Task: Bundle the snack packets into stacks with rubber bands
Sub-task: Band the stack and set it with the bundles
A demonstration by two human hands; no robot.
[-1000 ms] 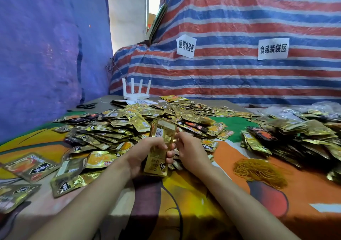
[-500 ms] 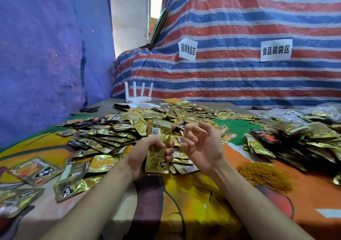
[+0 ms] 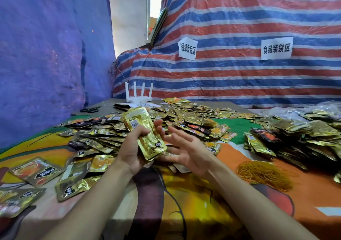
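Working outward from the near edge: the table [image 3: 184, 212] has a bright cartoon cloth on it, with a few loose packets [image 3: 36, 171] lying flat at the near left.

Just past that, the left hand [image 3: 132, 147] grips a stack of gold packets [image 3: 145, 134] around its middle, fingers curled over the front. The stack is up off the table and tilted, top end leaning away. I can't see any band on it yet.

The right hand [image 3: 186, 147] sits just beside the stack's lower end, fingers spread and relaxed, holding nothing. Can't tell if it actually touches the stack.

A pile of rubber bands [image 3: 265, 175] lies on the cloth near the right forearm, so I'd guess grabbing 1 is the next job.

Handling-wise, these look like light, floppy foil pouches, probably slick against each other, so they'll fan out if the squeeze loosens. I'd keep hold across the middle, square up the ends, and run the band around the waist, not near a sealed end where it could slip off.

Further back there's a big heap [image 3: 184, 118] of loose packets behind the hands, another heap on the right [image 3: 304, 134], then scissors [image 3: 91, 109], a white router [image 3: 138, 96] with 4 antennas, and a striped tarp [image 3: 239, 77] with 2 paper signs [image 3: 276, 48].
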